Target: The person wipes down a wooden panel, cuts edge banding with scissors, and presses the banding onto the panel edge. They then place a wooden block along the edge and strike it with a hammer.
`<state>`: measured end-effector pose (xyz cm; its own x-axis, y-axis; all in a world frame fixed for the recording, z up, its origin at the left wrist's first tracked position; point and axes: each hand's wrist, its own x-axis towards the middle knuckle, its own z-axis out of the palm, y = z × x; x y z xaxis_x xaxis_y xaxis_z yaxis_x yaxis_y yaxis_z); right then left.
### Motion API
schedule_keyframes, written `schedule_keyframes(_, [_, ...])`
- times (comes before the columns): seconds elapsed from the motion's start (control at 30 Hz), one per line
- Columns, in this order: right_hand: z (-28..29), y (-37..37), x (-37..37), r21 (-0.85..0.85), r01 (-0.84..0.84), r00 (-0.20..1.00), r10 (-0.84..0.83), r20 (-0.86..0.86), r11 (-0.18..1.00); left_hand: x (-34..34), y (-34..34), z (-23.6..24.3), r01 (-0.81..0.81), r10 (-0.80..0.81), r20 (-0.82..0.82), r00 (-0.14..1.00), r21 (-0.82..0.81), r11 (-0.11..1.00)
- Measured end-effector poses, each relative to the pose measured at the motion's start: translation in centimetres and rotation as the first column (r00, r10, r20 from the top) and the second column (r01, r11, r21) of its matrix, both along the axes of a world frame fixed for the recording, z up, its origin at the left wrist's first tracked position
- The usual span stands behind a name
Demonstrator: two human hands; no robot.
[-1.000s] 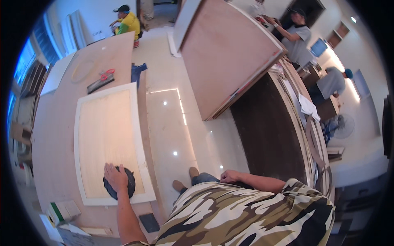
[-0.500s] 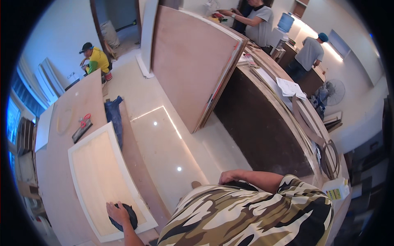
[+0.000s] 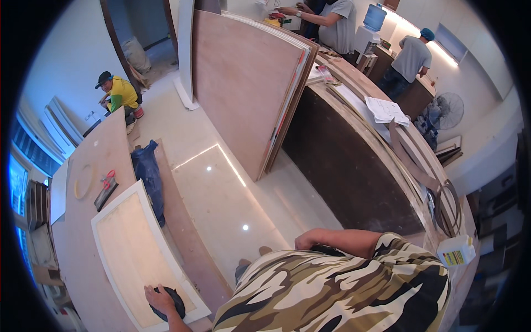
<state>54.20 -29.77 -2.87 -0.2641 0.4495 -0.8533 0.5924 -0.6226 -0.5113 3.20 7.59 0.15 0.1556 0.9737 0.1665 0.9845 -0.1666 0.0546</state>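
Note:
At the lower left, my left hand (image 3: 159, 300) rests on a black round pad (image 3: 176, 303), its fingers bent over one side. The pad lies on the near end of a pale wooden panel (image 3: 130, 235) with a white border. That panel sits on a large light-brown board (image 3: 83, 260). My right hand (image 3: 305, 240) is held in front of my camouflage shirt (image 3: 332, 288), its fingers curled. Something dark shows by its wrist, and what the fingers hold, if anything, is hidden.
Beyond the panel are a dark tool with red handles (image 3: 106, 191), a tape-like ring (image 3: 84, 181) and blue cloth (image 3: 148, 177). Tall boards (image 3: 243, 83) lean against a dark-sided bench (image 3: 343, 160) bearing papers (image 3: 386, 109) and a white jug (image 3: 457, 252). Several people work farther off.
The whole view has shifted slightly, with far things now further left. My left hand stays on the pad near the panel's near end. The crouching person's head has turned.

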Motion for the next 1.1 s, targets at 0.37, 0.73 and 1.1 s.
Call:
schedule_keyframes(0.37, [-4.0, -1.2, 2.2, 0.109, -0.266, 0.959, 0.274, -0.072, 0.958, 0.7, 0.2, 1.4, -0.004, 0.004, -0.006, 1.0, -0.02, 1.0])
schedule_keyframes(0.73, [0.7, 7.5, 9.9, 0.571, -0.316, 0.942, 0.179, 0.283, 0.758, 5.4, 1.3, 4.2, 0.155, -0.193, -0.301, 0.934, -0.147, 0.977])
schedule_keyframes(1.1, [-1.1, 18.7, 17.5, 0.639, 0.504, 0.69, -0.716, 0.107, 0.581, 32.9, 10.5, -2.7, 0.61, -0.55, 0.354, 0.756, -0.077, 0.789])
